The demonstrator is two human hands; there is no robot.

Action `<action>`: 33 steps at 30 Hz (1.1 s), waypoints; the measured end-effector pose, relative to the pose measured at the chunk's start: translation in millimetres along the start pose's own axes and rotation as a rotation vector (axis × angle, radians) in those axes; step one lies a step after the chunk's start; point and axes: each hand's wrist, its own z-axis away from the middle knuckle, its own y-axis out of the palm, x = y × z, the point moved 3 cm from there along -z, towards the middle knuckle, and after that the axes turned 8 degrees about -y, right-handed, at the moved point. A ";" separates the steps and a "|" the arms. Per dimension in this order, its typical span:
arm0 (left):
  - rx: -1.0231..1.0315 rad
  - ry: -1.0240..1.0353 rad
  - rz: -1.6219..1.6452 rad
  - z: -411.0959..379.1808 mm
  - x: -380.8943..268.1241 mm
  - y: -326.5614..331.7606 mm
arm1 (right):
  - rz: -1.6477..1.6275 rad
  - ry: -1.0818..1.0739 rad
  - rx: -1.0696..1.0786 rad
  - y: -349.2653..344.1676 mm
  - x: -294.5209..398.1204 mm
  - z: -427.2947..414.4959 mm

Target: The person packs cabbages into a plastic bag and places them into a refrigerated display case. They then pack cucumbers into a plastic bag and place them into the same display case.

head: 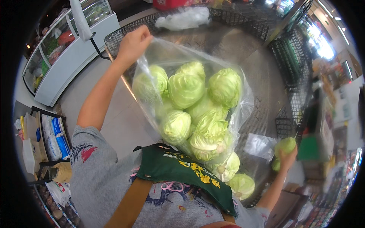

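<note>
My left hand (pixel 135 41) is raised, its fingers closed on the rim of a clear plastic bag (pixel 245 105). Inside the bag are several pale green cabbage heads (pixel 186 88), some pressed against the film. Two more heads, a whitish-green cabbage (pixel 228 168) and a rounder cabbage (pixel 241 185), rest outside the bag near my apron (pixel 182 164). Off to the right, my right hand (pixel 288 158) grips a light green head (pixel 285 146); motion blur hides its detail. A flat piece of clear plastic (pixel 260 146) lies beside that hand.
Black plastic crates (pixel 291 54) edge the display surface (pixel 256 71) at the back and right. Crumpled clear plastic (pixel 184 18) lies at the far edge. A glass-fronted display case (pixel 77 59) stands across the tiled floor (pixel 114 111); a shelf with packages (pixel 58 136) is at left.
</note>
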 end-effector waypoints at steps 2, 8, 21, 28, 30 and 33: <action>-0.056 0.086 -0.041 4.7 -2.3 -3.5 | -0.213 0.068 -0.168 -20.1 1.8 -8.0; -0.053 0.652 -0.106 65.4 -78.2 17.1 | -1.082 0.217 -0.364 -104.6 114.2 -35.8; 0.379 0.574 -0.122 120.6 -63.6 78.6 | -1.583 -0.048 0.331 -49.7 429.1 -119.8; 0.119 0.770 -0.173 154.1 -68.9 63.1 | -1.456 0.044 0.647 3.4 490.2 -151.0; 0.109 0.768 -0.046 146.5 -69.5 63.1 | -1.443 -0.067 0.550 17.7 503.2 -159.4; 0.106 0.676 0.200 129.3 -60.3 58.2 | -1.388 -0.231 0.387 39.8 520.0 -155.5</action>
